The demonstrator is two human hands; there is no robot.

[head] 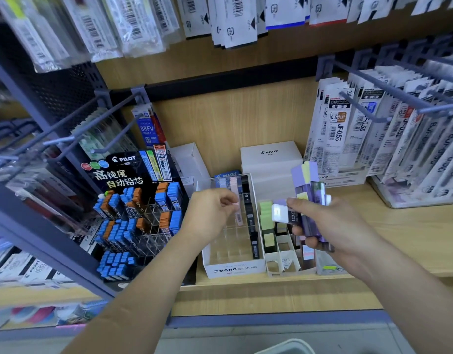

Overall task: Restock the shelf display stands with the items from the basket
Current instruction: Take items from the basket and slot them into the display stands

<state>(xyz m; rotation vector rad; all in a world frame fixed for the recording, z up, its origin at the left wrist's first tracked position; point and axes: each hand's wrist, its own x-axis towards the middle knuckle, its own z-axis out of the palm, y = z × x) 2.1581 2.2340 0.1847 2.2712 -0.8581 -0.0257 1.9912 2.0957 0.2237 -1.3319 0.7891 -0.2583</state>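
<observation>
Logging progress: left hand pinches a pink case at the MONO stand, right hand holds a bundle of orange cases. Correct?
Not quite: the head view shows the bundle of cases in the right hand is purple and yellow, not orange. The left hand does pinch a pink case at the MONO stand.

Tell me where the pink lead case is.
In the head view, the pink lead case is just left of centre, pinched by the left hand over the MONO display stand, beside black cases.
</observation>
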